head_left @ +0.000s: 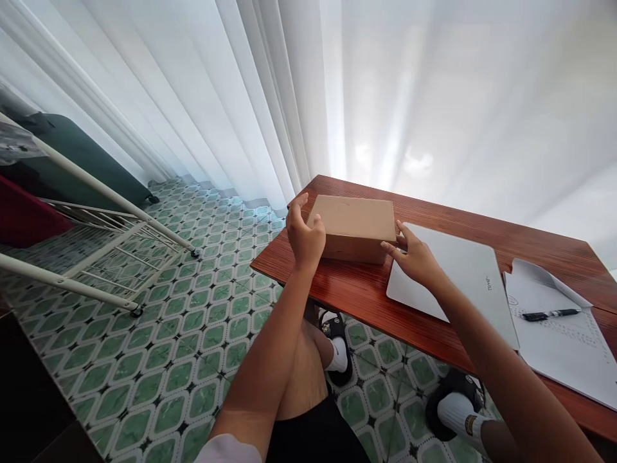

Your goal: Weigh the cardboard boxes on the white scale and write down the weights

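There is one brown cardboard box [354,215], closed and lying flat, near the middle of the frame, with two hands at it, one to each end. The left hand [304,238] stands at the box's left end, its fingers bent and parted, the thumb raised beside the near left corner. The right hand [414,257] is at the right end, thumb and fingers spread, the tips at or just beside the cardboard (whether they press on it, I cannot tell). Neither hand is closed around anything.

One reddish wooden table [332,273] runs from the centre to the right edge of the frame. Besides the box it bears one silver laptop [457,276], one lot of white papers [554,347] at the right, and one black pen [552,315] lying across them. Two sandals in view, each with a white sock, show below the table. At the left of the frame stands one white rack [62,280] with two casters in view.

As for edges, the box sits near the table's left corner, with a narrow strip of bare wood in front of it and another behind. Its right end is just beside the laptop, so room is tight there. Left of the table corner, open tiled floor [207,360] stretches to the rack, and one white curtain [385,96] hangs behind the table's far edge
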The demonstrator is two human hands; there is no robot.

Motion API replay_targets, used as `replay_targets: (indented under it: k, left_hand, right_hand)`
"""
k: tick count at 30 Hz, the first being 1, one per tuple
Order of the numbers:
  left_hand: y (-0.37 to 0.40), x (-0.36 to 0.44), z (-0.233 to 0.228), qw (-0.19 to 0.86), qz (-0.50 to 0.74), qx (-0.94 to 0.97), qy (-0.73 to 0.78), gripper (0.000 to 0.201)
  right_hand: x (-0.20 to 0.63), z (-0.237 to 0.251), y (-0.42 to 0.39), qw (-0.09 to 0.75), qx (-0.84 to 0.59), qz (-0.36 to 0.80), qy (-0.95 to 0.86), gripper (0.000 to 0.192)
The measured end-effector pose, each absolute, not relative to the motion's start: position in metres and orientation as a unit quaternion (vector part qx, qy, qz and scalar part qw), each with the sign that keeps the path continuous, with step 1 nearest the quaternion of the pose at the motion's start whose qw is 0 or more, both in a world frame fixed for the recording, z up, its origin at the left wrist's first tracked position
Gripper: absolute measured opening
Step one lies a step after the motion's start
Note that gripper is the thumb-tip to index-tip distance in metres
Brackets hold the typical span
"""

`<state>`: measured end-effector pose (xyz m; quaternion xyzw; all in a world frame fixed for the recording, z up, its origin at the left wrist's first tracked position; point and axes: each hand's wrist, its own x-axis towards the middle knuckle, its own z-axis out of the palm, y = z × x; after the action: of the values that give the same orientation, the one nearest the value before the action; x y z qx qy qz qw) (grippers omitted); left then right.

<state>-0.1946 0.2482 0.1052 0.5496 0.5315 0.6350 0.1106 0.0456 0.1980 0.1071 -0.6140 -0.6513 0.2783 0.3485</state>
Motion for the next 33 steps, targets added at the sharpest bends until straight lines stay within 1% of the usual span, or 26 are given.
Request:
replay_targets:
  k: [2, 5, 7, 10, 14, 19, 21, 23, 26, 28, 30, 33]
  left_hand:
    - [0.242, -0.189, 0.111, 0.030, 0.630, 0.567, 0.529, 0.050]
    - [0.234, -0.179, 0.118, -0.057, 0.611, 0.585, 0.530, 0.052]
    - [0.230, -0.171, 0.119, -0.087, 0.600, 0.598, 0.524, 0.049]
    - [0.223, -0.155, 0.118, -0.099, 0.578, 0.627, 0.513, 0.045]
    - [0.212, -0.133, 0.113, -0.078, 0.543, 0.679, 0.487, 0.037]
    - [0.200, -0.102, 0.099, -0.065, 0.520, 0.759, 0.385, 0.029]
    - [0.195, -0.088, 0.092, -0.083, 0.510, 0.792, 0.323, 0.031]
    - [0.189, -0.073, 0.087, -0.102, 0.501, 0.822, 0.250, 0.037]
    - [0.178, -0.047, 0.086, -0.094, 0.478, 0.860, 0.155, 0.045]
    - [0.169, -0.027, 0.089, -0.089, 0.452, 0.882, 0.097, 0.045]
    - [0.158, -0.005, 0.092, -0.102, 0.424, 0.899, 0.034, 0.041]
    - [0.140, 0.030, 0.096, -0.135, 0.394, 0.907, -0.061, 0.029]
  right_hand:
    - [0.053, 0.111, 0.192, 0.381, -0.614, 0.260, -0.640, 0.075]
    - [0.070, 0.116, 0.181, 0.430, -0.599, 0.208, -0.643, 0.052]
    - [0.084, 0.119, 0.171, 0.440, -0.592, 0.166, -0.655, 0.036]
    - [0.108, 0.123, 0.155, 0.424, -0.605, 0.105, -0.666, 0.025]
    - [0.148, 0.131, 0.128, 0.388, -0.645, 0.062, -0.656, 0.023]
    - [0.208, 0.132, 0.091, 0.331, -0.716, 0.000, -0.615, 0.026]
    - [0.232, 0.128, 0.076, 0.304, -0.743, -0.023, -0.596, 0.027]
    - [0.254, 0.123, 0.063, 0.288, -0.763, -0.035, -0.577, 0.028]
    - [0.278, 0.115, 0.048, 0.264, -0.793, -0.044, -0.548, 0.031]
    - [0.290, 0.111, 0.043, 0.239, -0.807, -0.048, -0.537, 0.031]
    - [0.298, 0.105, 0.041, 0.211, -0.820, -0.048, -0.530, 0.030]
    - [0.308, 0.095, 0.042, 0.154, -0.842, -0.032, -0.516, 0.033]
